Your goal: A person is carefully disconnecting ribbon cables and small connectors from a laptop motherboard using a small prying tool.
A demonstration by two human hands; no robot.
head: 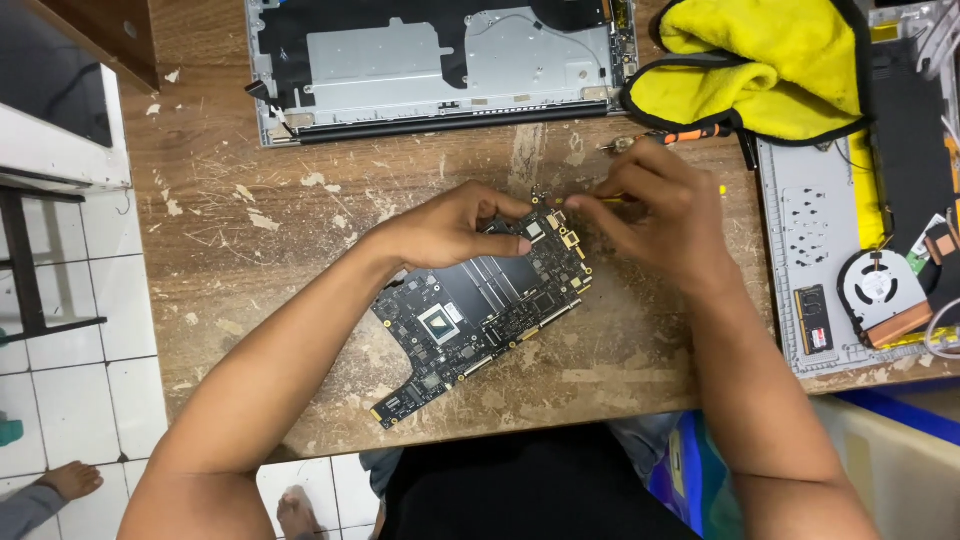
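L hand [450,228] pinches the top edge of a black laptop motherboard [480,310], fingers curled closed on it, steadying the board on the worn wooden bench [300,200]. R hand [655,215] is closed round a thin yellow-tipped tool [600,199], prob. tweezers or a fine driver, w/ its tip at the board's upper corner by the small gold connectors. Can't tell exactly what the tip touches; too small.

Board lies flat, tilted diagonally, centre of bench, silver CPU die [441,323] facing up, right in front of the person.

Step in hand, by my read: fine work on a connector or screw at that top corner. Next move calls for a steady L grip so the board doesn't slide, and light, precise pressure from the R tool; a slip could scratch nearby parts.

Further out: orange-handled screwdriver [690,133] just behind the R hand, yellow microfibre cloth [770,65] beyond it, an opened laptop chassis [440,60] at the top, another opened case w/ cooling fan [878,285] and RAM stick [813,320] on the right.
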